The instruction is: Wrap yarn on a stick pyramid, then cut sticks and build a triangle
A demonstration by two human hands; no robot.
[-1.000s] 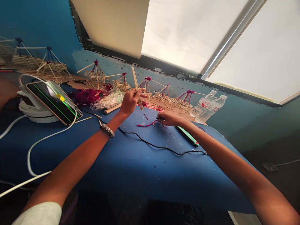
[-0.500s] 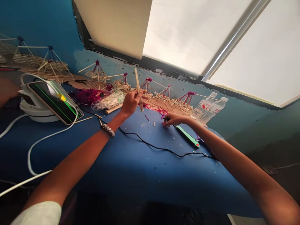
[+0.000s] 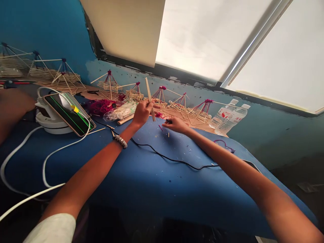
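In my left hand (image 3: 143,109) I grip a bundle of thin wooden sticks (image 3: 149,91), held nearly upright above the blue table. My right hand (image 3: 176,124) is closed just right of it, with the dark tip of a thin black object (image 3: 169,120) showing at its fingers; the rest is hidden. A short purple yarn piece (image 3: 160,128) and a short stick piece (image 3: 168,134) lie close by. Behind my hands stand stick frames tied with magenta yarn (image 3: 208,101).
Magenta yarn (image 3: 101,106) and a bag of sticks (image 3: 121,111) lie left. A phone (image 3: 69,113) leans on a white charging stand (image 3: 52,125). A black cable (image 3: 174,161) crosses the blue table (image 3: 152,189). Water bottles (image 3: 231,119) stand right. Another person's hand (image 3: 15,108) blurs in at left.
My right hand has moved left, nearer the stick bundle. The green cutter beside it is out of sight now. My left hand keeps the bundle; the view has shifted slightly.
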